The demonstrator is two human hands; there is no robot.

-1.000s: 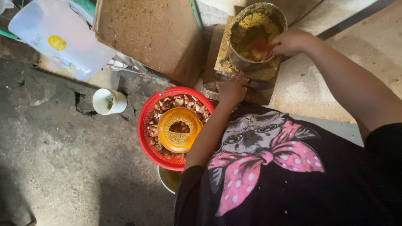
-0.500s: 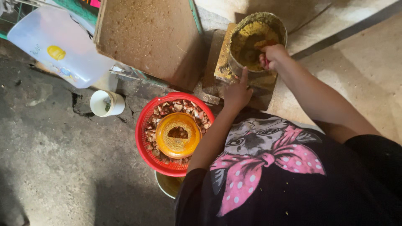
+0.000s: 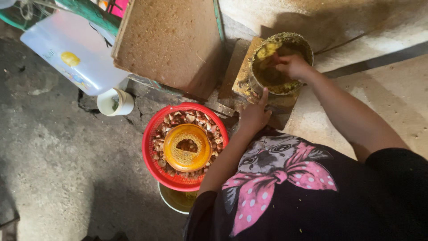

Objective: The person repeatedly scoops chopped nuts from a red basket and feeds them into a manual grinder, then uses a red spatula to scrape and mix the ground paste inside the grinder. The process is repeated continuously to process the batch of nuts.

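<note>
Right fingers (image 3: 285,62): mine, curled in the yellow mash (image 3: 272,76) inside the tin (image 3: 303,49).
Left fingers (image 3: 264,96): spread, bracing against the tin's base.
Red basket (image 3: 154,165): near my left elbow.

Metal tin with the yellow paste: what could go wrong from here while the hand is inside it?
The right hand is inside the metal tin, so its rim might scrape the wrist. The left hand only rests on the wooden block beside it, so the tin could tip. The red basket of nuts sits just below and may catch spilled paste.
</note>
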